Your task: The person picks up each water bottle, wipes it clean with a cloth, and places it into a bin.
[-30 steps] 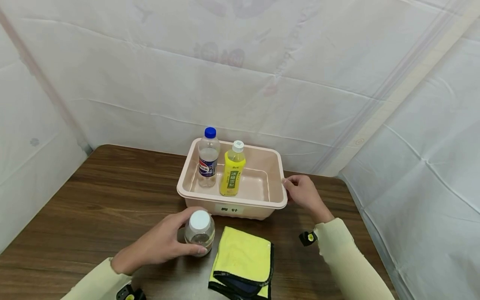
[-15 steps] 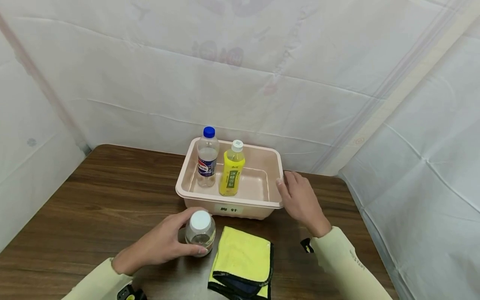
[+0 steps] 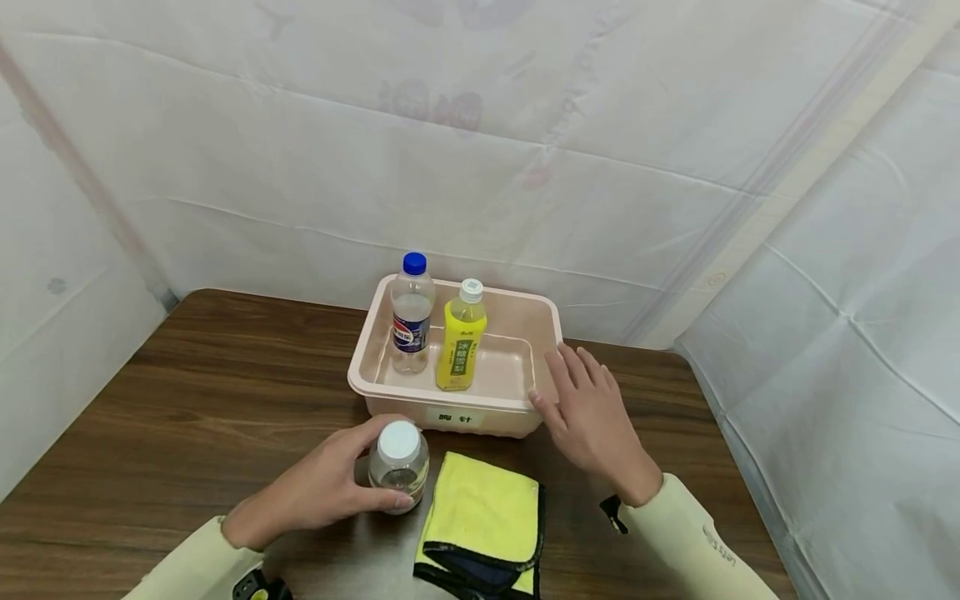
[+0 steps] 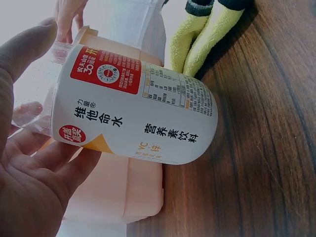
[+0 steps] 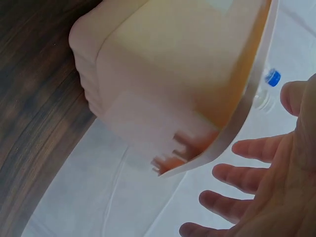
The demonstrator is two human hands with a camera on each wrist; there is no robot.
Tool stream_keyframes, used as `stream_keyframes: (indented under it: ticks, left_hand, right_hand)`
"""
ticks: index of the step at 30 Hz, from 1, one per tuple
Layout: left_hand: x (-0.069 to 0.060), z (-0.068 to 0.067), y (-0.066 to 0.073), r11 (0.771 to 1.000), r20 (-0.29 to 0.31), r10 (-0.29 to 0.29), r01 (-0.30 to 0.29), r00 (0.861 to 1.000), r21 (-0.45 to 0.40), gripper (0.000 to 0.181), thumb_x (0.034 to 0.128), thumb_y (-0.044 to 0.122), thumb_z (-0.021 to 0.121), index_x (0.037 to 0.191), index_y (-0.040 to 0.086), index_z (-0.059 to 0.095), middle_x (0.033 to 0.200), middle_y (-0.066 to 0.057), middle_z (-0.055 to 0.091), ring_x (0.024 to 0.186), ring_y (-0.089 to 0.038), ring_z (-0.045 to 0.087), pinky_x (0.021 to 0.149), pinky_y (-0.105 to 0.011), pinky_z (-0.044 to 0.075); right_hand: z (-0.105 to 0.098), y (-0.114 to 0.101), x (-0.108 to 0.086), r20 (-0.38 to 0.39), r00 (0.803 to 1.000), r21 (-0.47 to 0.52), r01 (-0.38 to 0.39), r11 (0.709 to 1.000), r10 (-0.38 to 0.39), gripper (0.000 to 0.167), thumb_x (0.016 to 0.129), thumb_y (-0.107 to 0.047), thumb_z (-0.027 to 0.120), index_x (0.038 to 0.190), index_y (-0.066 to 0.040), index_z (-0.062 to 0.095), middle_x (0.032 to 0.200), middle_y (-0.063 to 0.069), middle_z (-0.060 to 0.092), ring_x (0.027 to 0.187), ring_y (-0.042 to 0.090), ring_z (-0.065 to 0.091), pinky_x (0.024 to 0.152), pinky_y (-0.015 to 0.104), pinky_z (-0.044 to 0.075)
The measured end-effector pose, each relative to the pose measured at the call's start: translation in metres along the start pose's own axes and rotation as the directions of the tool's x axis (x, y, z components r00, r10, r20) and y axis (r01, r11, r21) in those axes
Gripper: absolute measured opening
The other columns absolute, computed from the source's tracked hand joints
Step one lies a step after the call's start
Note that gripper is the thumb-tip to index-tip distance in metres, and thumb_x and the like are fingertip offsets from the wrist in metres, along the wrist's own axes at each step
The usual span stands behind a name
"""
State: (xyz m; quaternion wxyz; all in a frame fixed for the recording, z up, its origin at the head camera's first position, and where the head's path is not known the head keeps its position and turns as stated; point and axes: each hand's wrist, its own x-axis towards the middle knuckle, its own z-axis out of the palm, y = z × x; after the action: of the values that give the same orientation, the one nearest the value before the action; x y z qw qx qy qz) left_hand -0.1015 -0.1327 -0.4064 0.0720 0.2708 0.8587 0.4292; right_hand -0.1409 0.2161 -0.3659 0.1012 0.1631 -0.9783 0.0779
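My left hand (image 3: 315, 487) holds a clear drink bottle (image 3: 400, 477) with a white cap, thumb and fingers round its sides. In the left wrist view this bottle (image 4: 133, 106) shows a white label with a red patch, and its base meets the wood. My right hand (image 3: 596, 421) hovers with spread fingers by the right rim of a pink plastic basin (image 3: 390, 393). The right wrist view has these fingers (image 5: 242, 177) apart from the basin wall (image 5: 158, 69). Inside the basin stand a blue-capped bottle (image 3: 410, 333) and a yellow-labelled bottle (image 3: 459, 350).
A folded yellow cloth (image 3: 483, 512) with black edging lies just right of the held bottle, in front of the basin. The dark wooden table (image 3: 225, 400) reaches back to white sheeting (image 3: 337, 167), which also rises at both sides.
My right hand has let go of the basin's right rim, spread its fingers and shifted left. My left hand stays round the bottle.
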Motion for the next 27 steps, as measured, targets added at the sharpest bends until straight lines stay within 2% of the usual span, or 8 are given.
stream_keyframes:
  ticks: [10,27]
  left_hand:
    - [0.000,0.001,-0.001,1.000,0.003,0.003,-0.003,1.000,-0.004,0.069,0.0832,0.052,0.085,0.139,0.025,0.054,0.120,0.009,0.069,0.110,-0.007,0.064,0.093,-0.031,0.056]
    - [0.000,0.001,-0.002,1.000,0.019,0.000,0.000,1.000,-0.018,0.070,0.0845,0.053,0.084,0.140,0.024,0.053,0.122,0.008,0.068,0.108,-0.007,0.063,0.092,-0.030,0.055]
  right_hand:
    - [-0.006,-0.016,-0.019,0.011,0.998,-0.018,0.067,0.998,-0.067,0.066,0.108,-0.051,0.049,0.162,-0.016,0.035,0.170,0.012,0.033,0.159,0.040,0.026,0.126,0.068,0.024]
    - [-0.007,-0.045,-0.046,0.060,0.981,-0.077,0.189,0.979,-0.185,0.066,0.107,-0.057,0.046,0.160,-0.019,0.042,0.171,0.006,0.032,0.162,0.035,0.021,0.128,0.063,0.023]
